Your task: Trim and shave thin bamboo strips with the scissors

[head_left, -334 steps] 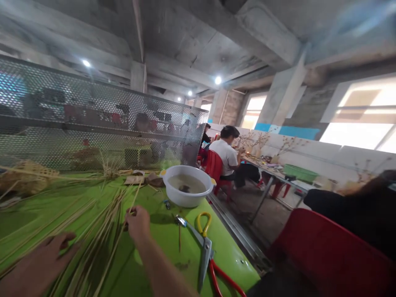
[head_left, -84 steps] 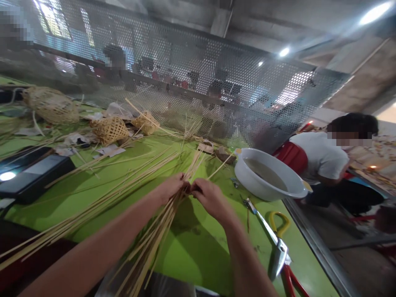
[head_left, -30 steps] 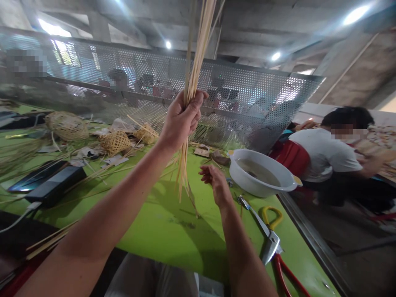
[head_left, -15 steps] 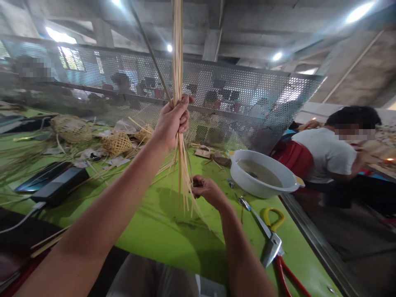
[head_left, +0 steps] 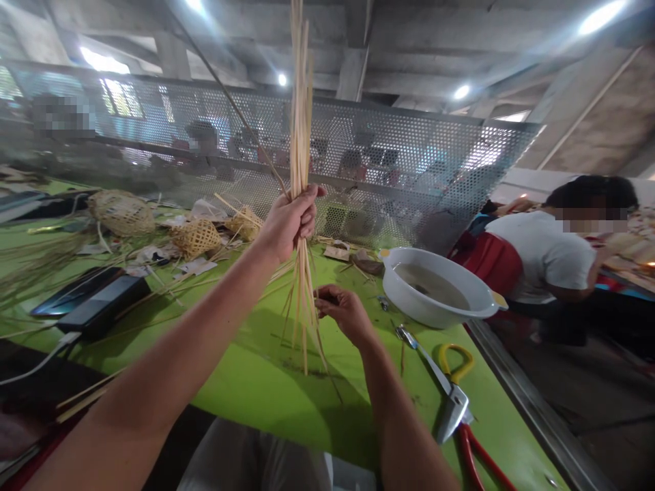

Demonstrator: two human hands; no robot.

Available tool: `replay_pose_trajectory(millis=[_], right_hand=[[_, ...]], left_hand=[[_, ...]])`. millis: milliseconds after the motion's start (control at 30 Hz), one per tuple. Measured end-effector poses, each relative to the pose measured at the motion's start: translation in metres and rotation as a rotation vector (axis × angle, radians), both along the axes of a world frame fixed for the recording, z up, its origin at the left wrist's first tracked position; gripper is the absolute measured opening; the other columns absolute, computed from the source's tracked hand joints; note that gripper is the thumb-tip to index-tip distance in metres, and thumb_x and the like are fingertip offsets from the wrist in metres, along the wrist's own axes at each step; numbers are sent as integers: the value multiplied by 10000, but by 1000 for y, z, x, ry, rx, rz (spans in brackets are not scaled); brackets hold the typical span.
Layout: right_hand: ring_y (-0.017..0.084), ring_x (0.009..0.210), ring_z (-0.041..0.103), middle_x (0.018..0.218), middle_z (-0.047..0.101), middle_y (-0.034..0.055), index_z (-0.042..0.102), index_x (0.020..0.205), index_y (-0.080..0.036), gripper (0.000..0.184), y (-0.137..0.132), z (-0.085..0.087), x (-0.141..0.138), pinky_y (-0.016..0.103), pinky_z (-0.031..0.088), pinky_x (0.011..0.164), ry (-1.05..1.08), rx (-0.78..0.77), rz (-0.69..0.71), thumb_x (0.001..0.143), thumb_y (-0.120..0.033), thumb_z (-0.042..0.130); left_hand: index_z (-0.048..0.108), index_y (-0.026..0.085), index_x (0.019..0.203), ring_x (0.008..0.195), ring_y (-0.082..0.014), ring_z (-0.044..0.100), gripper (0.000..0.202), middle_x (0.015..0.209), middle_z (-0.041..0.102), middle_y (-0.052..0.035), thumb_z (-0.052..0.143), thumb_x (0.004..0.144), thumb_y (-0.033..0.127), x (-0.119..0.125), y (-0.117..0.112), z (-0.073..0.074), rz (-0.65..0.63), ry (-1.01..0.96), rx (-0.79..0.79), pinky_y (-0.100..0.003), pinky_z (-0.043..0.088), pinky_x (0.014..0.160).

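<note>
Near the middle of the view, my left hand [head_left: 294,221] is closed around an upright bundle of thin bamboo strips [head_left: 301,136]. Below the fist the strips fan out, their tips close to the green tabletop [head_left: 245,378]. One darker strip [head_left: 225,92] leans away from the bundle to the upper left. Beside the lower ends, on their right, is my right hand [head_left: 344,312] with thumb and fingers curled together at the outermost strips. Whether a strip lies between those fingertips is too small to make out.
A white basin [head_left: 430,310] of water stands at right, with red-handled snips [head_left: 455,402] and yellow-handled scissors [head_left: 455,361] before it. Woven baskets [head_left: 194,237], a power bank [head_left: 105,303] and a phone [head_left: 71,290] lie left. Behind is a perforated metal screen [head_left: 399,184]; a person [head_left: 542,252] sits at right.
My left hand has come down slightly, and the bundle's lower ends sit nearer the table. The darker strip leans further left. My right hand has shifted little, still beside the strip ends.
</note>
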State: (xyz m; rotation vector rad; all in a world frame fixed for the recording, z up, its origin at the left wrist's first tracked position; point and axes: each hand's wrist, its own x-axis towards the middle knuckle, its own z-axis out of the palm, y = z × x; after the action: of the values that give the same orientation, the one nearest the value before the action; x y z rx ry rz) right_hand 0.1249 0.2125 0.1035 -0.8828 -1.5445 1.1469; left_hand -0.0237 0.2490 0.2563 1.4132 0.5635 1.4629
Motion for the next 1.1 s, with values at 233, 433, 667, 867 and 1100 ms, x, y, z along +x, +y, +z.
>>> replay_pose_trajectory(millis=[233, 433, 667, 867, 1100], right_hand=[[115, 650, 527, 776, 627, -5, 688, 942, -213, 270, 0, 1, -2, 259, 474, 604, 73, 16, -66, 730, -380, 681], [108, 609, 502, 744, 590, -6, 674, 983, -201, 327, 2, 4, 5, 247, 459, 585, 54, 5, -200, 762, -440, 644], [135, 665, 544, 792, 636, 14, 705, 929, -217, 307, 6, 1, 8, 257, 436, 610, 28, 8, -225, 761, -467, 642], [125, 600, 484, 745, 661, 11, 725, 819, -212, 268, 8, -8, 2, 245, 367, 533, -10, -20, -191, 669, -435, 723], [92, 508, 441, 559, 547, -39, 670, 656, -191, 229, 3, -2, 1, 226, 357, 507, -59, -68, -61, 690, -418, 681]], left_hand=[[613, 192, 842, 334, -29, 281, 194, 487, 321, 103, 528, 907, 354, 9, -10, 9, -16, 59, 68, -173, 259, 345], [612, 204, 802, 346, -41, 257, 224, 474, 311, 89, 514, 914, 370, 14, -27, 40, 90, 109, 211, -204, 221, 362], [612, 251, 778, 419, -68, 229, 204, 489, 332, 59, 538, 900, 396, 14, -24, 40, 90, 97, 351, -237, 201, 376], [602, 227, 812, 383, -44, 207, 206, 489, 290, 75, 528, 908, 395, 16, -24, 35, 42, 76, 292, -215, 185, 361], [611, 198, 759, 340, -28, 284, 222, 481, 332, 90, 535, 906, 347, 14, -21, 34, 42, 54, 147, -191, 252, 368]])
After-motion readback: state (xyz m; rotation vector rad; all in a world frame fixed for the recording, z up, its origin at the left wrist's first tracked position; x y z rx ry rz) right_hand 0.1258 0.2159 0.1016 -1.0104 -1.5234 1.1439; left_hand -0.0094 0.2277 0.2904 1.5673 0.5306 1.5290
